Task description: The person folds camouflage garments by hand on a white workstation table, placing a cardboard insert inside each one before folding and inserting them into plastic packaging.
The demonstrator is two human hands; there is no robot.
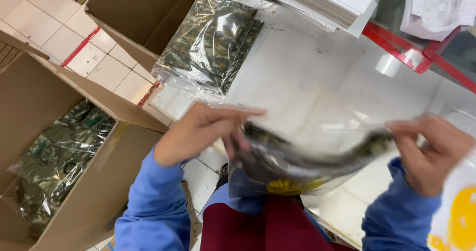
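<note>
Clear plastic bag (302, 164) with camouflage garment stretched between hands, long axis nine-to-three; left hand (201, 132) pinches nine o'clock edge, right hand (434, 149) grips three o'clock edge, equally near.

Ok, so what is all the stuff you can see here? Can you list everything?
Held bag: one, clear plastic with camouflage cloth inside, between both hands.
Packed bags: a small stack, camouflage green, top of the table.
Table: one, white, middle.
Open box: one, brown cardboard with more camouflage bags inside, on the floor at left.
Second box: one, brown cardboard, top left.
White sheets: a stack, top edge.
Floor tiles: white, top left.
Left hand: grips the bag's left end.
Right hand: grips its right end.
Sleeves: two, blue.
</note>
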